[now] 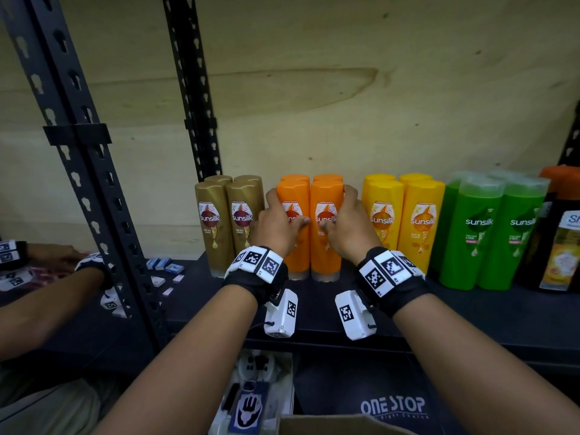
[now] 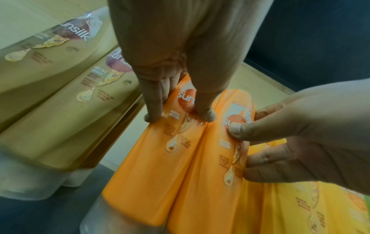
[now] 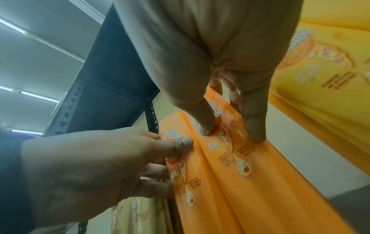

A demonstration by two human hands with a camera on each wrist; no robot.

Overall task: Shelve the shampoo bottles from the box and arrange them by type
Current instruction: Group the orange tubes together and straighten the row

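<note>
On the shelf (image 1: 470, 312), both hands' fingers clamped the orange bottles (image 1: 309, 227): left hand (image 1: 276, 227), right hand (image 1: 348, 229); narrow gaps separated the brown bottles (image 1: 229, 221) and yellow bottles (image 1: 403, 221).

**Three views converge on one shelf**

The head camera looks forward and down from behind both forearms, taking in the whole shelf (image 1: 314, 312) front. Each wrist camera sits close under its palm, looking along the fingers. All three share the two front orange bottles (image 1: 324, 227) (image 2: 152, 171) (image 3: 240, 182); each wrist view also catches the opposite hand.
</note>
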